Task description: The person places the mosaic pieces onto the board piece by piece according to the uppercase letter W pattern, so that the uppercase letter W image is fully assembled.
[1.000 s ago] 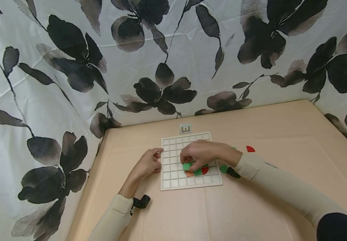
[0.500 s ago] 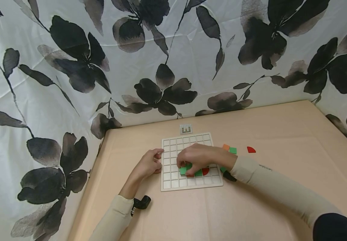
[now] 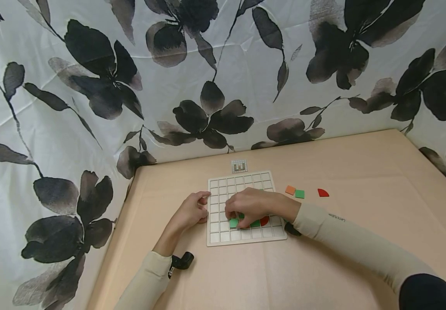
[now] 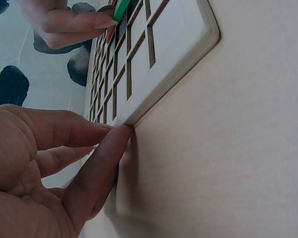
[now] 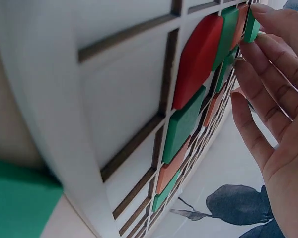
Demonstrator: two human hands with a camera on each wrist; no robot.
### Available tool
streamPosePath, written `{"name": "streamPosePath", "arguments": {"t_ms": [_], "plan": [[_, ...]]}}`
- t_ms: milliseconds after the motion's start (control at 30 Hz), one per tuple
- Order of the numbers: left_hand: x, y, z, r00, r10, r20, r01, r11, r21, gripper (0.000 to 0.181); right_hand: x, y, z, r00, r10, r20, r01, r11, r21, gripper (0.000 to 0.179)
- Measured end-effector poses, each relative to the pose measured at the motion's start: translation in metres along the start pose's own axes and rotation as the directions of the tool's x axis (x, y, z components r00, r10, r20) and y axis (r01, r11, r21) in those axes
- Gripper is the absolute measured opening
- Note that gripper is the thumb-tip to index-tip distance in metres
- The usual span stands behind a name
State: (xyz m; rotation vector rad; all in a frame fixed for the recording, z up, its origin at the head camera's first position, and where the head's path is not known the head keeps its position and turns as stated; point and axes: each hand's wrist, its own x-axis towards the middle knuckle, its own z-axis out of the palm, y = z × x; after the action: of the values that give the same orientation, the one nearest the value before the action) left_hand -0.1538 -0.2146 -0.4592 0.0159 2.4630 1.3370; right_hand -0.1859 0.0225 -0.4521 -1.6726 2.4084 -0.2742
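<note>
A white gridded board [image 3: 214,217] lies on the table. My left hand [image 3: 190,209] pinches its left edge, thumb and index fingertip meeting at the rim in the left wrist view. Over the board's lower middle, my right hand [image 3: 250,203] holds a green square tile [image 5: 252,26] between thumb and fingers, low over the grid. Set in cells beside it are a red quarter-round tile [image 5: 198,62], a green tile [image 5: 184,124], an orange tile [image 5: 173,167] and several others. The right hand hides part of these in the head view.
Right of the board lie a loose orange tile [image 3: 290,190], a green square [image 3: 299,193] and a red quarter-round piece [image 3: 323,193]. A small patterned card [image 3: 239,166] sits beyond the board's far edge. A floral curtain [image 3: 238,77] hangs behind the table.
My right hand has shifted left and slightly nearer over the board with the green tile. Loose orange and green pieces on the right have come into sight. The left hand stays put.
</note>
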Motion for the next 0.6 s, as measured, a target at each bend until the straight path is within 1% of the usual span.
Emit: {"name": "streamPosePath", "arguments": {"t_ms": [167,367,600], "plan": [[-0.0001,-0.0005,-0.0004,1.0,-0.001,-0.002,0.001,1.0,-0.013,0.067,0.0004,-0.0012,0.0008,1.0,-0.028,-0.012,0.028,0.999,-0.031,0.023],[-0.0002,-0.0006,-0.0001,1.0,0.002,-0.004,-0.002,1.0,-0.016,0.068,-0.0008,-0.002,-0.0001,0.999,-0.033,-0.008,0.033,0.997,-0.063,0.022],[-0.0001,-0.0013,0.0009,1.0,0.008,-0.008,-0.008,1.0,0.003,0.067,-0.0077,0.0013,-0.0008,0.999,-0.024,-0.025,0.024,0.999,-0.027,0.024]]}}
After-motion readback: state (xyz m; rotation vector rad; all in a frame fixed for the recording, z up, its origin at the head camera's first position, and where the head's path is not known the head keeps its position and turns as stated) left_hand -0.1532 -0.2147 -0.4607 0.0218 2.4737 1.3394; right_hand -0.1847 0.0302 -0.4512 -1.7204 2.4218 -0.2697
